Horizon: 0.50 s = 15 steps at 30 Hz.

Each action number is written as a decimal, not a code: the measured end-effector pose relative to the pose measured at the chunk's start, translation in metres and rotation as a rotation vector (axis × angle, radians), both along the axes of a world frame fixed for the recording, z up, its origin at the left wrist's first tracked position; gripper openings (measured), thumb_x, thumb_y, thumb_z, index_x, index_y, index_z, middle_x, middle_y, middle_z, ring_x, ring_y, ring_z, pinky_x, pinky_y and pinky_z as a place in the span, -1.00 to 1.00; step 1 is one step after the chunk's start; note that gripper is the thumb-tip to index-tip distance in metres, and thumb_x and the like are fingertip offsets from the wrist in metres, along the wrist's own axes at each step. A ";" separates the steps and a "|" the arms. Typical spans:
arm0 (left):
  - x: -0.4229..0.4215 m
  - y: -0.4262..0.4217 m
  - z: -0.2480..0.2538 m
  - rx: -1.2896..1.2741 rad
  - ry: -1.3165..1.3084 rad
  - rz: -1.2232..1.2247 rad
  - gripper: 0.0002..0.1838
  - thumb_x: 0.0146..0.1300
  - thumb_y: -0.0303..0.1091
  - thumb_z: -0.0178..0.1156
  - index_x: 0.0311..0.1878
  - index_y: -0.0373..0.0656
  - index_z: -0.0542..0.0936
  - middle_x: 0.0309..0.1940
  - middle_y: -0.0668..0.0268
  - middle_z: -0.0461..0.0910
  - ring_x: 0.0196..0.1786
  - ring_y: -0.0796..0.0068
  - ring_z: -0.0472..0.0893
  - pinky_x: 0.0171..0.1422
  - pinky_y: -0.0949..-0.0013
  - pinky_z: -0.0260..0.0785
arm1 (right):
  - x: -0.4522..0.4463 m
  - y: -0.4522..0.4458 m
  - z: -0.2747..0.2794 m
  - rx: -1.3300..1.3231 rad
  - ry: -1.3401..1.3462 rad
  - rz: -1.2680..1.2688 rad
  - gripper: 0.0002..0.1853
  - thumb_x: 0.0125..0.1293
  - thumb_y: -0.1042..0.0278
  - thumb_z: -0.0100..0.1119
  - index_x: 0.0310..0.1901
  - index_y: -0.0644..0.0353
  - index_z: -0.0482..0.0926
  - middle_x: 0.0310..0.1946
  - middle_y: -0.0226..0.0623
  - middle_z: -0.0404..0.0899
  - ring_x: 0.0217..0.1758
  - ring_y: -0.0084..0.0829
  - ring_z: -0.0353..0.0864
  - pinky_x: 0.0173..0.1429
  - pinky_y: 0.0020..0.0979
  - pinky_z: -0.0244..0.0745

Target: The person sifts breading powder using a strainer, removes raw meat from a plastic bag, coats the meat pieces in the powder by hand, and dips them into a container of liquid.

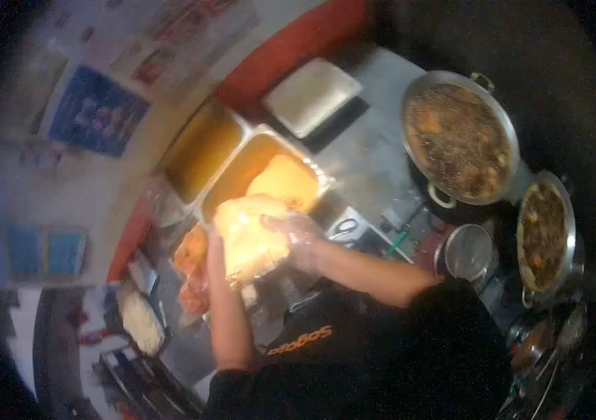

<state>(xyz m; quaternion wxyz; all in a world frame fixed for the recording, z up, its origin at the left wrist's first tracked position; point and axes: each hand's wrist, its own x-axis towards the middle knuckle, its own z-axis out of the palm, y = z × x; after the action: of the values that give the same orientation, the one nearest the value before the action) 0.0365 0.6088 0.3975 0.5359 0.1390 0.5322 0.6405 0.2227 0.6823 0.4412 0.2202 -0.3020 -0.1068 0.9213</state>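
Note:
A large pale yellow piece [250, 234], blurred and brightly lit, is held between both hands over the near edge of a metal pan [231, 183]. My left hand [215, 245] presses on its left side, with the fingers partly hidden. On its right side, my right hand [296, 236], in what looks like a clear glove, grips the edge with bent fingers. Another pale yellow mass [285, 180] lies inside the pan. Reddish-orange pieces [193, 290] sit just left of my left forearm.
A pan of orange-brown liquid [203, 154] adjoins the metal pan. Behind is a lidded tray [314, 94]. Two pots of dark food, one large [459, 140] and one smaller [544, 231], stand right, near a round container [468, 252]. Scissors [345, 226] lie nearby.

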 end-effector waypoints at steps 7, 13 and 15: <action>0.006 -0.011 -0.012 -0.019 0.001 0.021 -0.60 0.32 -0.12 0.07 0.11 -0.16 0.46 -0.14 0.19 0.56 -0.19 0.28 0.60 -0.08 0.19 0.53 | 0.016 0.004 0.041 0.005 0.065 0.078 -0.73 0.29 0.31 0.17 -0.04 0.24 0.53 -0.19 -0.22 0.63 -0.15 -0.34 0.64 -0.06 -0.29 0.58; 0.007 -0.010 -0.015 -0.023 0.009 0.003 -0.63 0.35 -0.14 0.04 0.07 -0.19 0.48 -0.21 0.21 0.57 -0.24 0.32 0.60 -0.14 0.23 0.54 | -0.006 0.002 0.024 -0.071 -0.046 0.072 -0.68 0.30 0.37 0.15 0.06 0.27 0.47 -0.11 -0.16 0.61 -0.10 -0.33 0.65 -0.08 -0.26 0.62; 0.007 -0.013 -0.014 -0.024 0.015 0.003 -0.64 0.35 -0.15 0.03 0.05 -0.20 0.48 -0.23 0.21 0.57 -0.26 0.33 0.60 -0.16 0.25 0.54 | 0.014 0.005 0.040 -0.108 0.143 0.091 -0.72 0.31 0.37 0.13 0.02 0.26 0.49 -0.12 -0.18 0.61 -0.13 -0.33 0.65 -0.10 -0.28 0.62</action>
<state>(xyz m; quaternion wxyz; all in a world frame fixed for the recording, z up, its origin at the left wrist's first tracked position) 0.0432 0.5957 0.3839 0.5324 0.1363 0.5442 0.6339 0.2364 0.6869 0.4815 0.1684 -0.2417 -0.0545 0.9541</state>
